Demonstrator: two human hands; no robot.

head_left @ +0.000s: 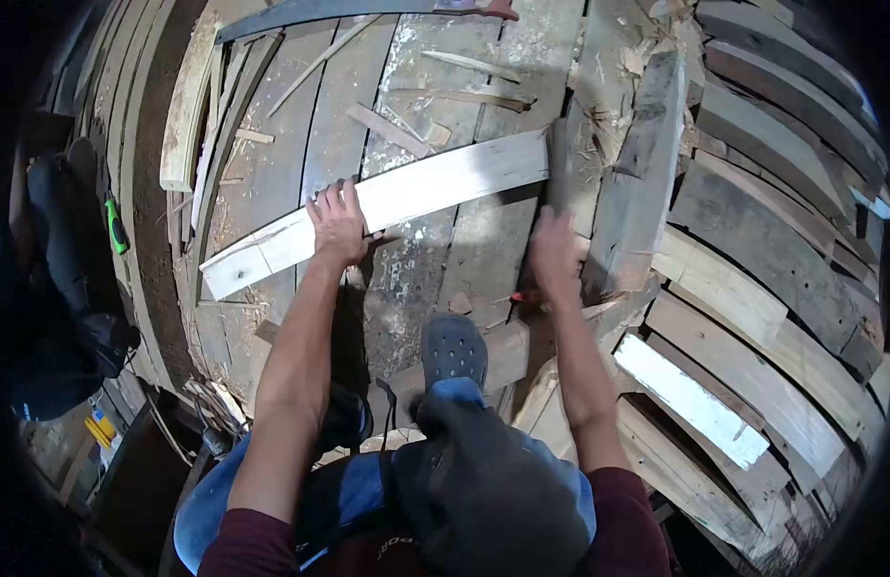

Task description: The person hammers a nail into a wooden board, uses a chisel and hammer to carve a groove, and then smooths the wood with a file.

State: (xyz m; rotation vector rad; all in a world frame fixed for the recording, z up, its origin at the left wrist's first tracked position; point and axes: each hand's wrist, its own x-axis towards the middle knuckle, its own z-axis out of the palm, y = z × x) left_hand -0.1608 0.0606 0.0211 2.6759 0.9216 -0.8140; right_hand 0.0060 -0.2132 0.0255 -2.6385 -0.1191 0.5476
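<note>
A pale board [435,192] lies slantwise across the plank surface, with a pencil-like line across its left end. My left hand [339,226] presses on the board near its left half, fingers spread over its top face. Off the board's right end, my right hand [556,245] is closed in a fist and smeared by motion. A dark, blade-like tool [559,159] stretches upward from that fist beside the board's end; its exact kind is too blurred to tell. A small red object [527,296] lies just below the right hand.
A thick block [637,183] stands right of my right hand. Stacked timber [762,231] fills the right side. Offcuts [392,130] and thin sticks lie beyond the board. A green-handled tool [115,226] is at the left. My grey clog [455,351] rests near the front beam.
</note>
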